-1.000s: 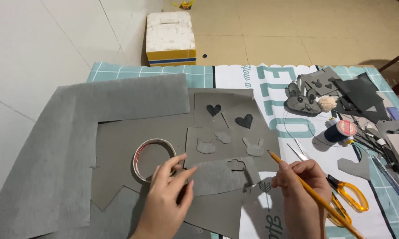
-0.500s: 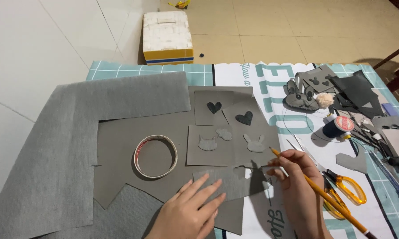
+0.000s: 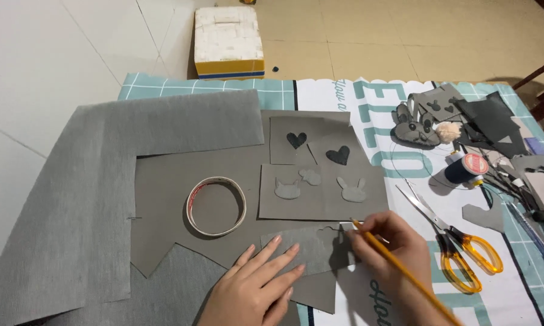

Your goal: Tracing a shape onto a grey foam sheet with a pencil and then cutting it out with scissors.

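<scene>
head view | left hand (image 3: 257,290) grip released, flat on grey felt piece (image 3: 308,247) | right hand (image 3: 384,238) grip grasping yellow pencil (image 3: 405,271)

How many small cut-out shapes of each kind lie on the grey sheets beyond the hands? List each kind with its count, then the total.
Black hearts: 2
Grey animal heads with ears: 2
Grey cloud-like shape: 1
Total: 5
</scene>
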